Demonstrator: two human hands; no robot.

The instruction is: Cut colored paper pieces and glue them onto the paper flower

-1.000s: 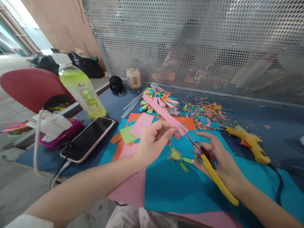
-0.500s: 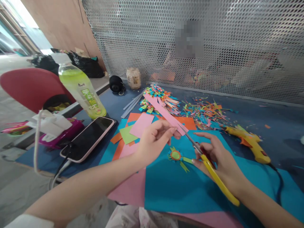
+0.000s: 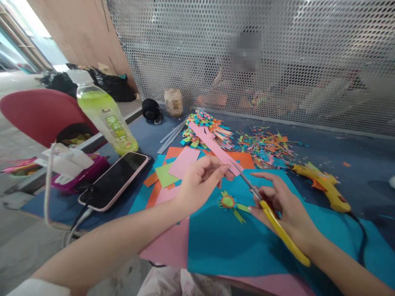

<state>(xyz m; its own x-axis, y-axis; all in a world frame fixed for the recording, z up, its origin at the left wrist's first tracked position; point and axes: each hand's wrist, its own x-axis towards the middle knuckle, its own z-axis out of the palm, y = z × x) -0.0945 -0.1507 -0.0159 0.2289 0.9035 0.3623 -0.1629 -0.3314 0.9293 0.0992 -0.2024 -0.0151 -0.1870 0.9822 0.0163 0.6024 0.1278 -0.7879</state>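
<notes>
Between thumb and fingers, my left hand (image 3: 205, 181) pinches a long pink paper strip (image 3: 212, 146) near its lower end. My right hand (image 3: 282, 209) grips scissors (image 3: 282, 232) with yellow handles, its index finger stretched along them. The scissor blades lie at the strip's lower end, close to my left fingertips. Below the hands, a small paper rosette (image 3: 228, 201) in green, orange and blue, with green tails, rests on a blue paper sheet (image 3: 228, 246). Pink and green paper pieces (image 3: 168, 174) lie left of my left hand.
A yellow glue gun (image 3: 324, 185) lies at the right, its cord trailing down. Paper scraps (image 3: 268, 146) and finished rosettes (image 3: 203, 121) sit behind. On the left are a phone (image 3: 115, 179), a drink bottle (image 3: 106, 115) and a tissue box (image 3: 80, 172). A perforated metal panel (image 3: 191, 49) stands behind.
Hands, pink strip and scissors hold almost the same place. The strip's lower end and the scissors have shifted very slightly left.
</notes>
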